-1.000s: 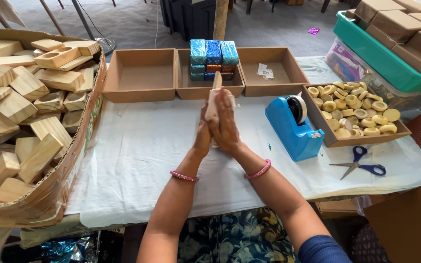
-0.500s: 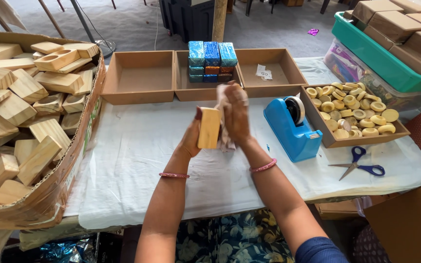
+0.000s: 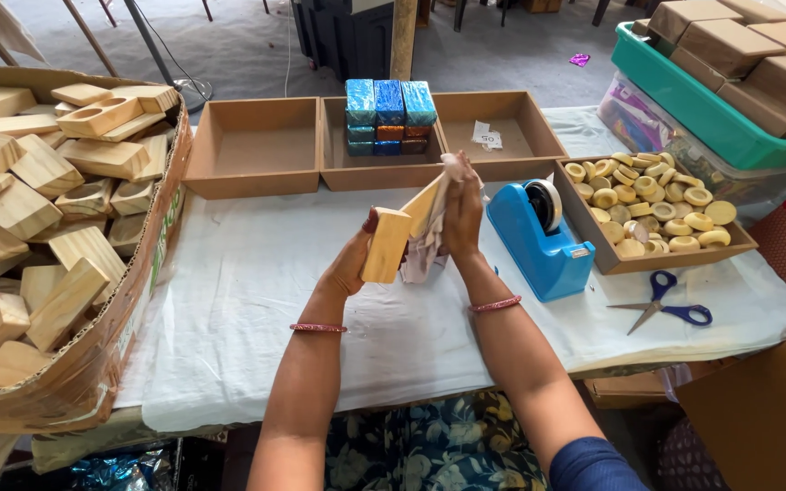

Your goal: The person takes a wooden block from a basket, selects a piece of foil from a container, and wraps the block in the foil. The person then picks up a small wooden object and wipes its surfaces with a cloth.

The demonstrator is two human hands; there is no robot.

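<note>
floor: grey concrete | table: white cloth cover | light: even daylight

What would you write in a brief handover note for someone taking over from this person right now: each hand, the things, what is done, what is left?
Left hand: holds the wooden block upright above the white table cover.
Right hand: presses a pale cloth against the block's face.
Done: wrapped blue blocks are stacked in the middle tray.
Left: many bare blocks in the cardboard box; the left tray is empty.

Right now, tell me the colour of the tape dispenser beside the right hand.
The tape dispenser is bright blue, with a pale roll on top; the head view shows it, just beside the right hand.
</note>
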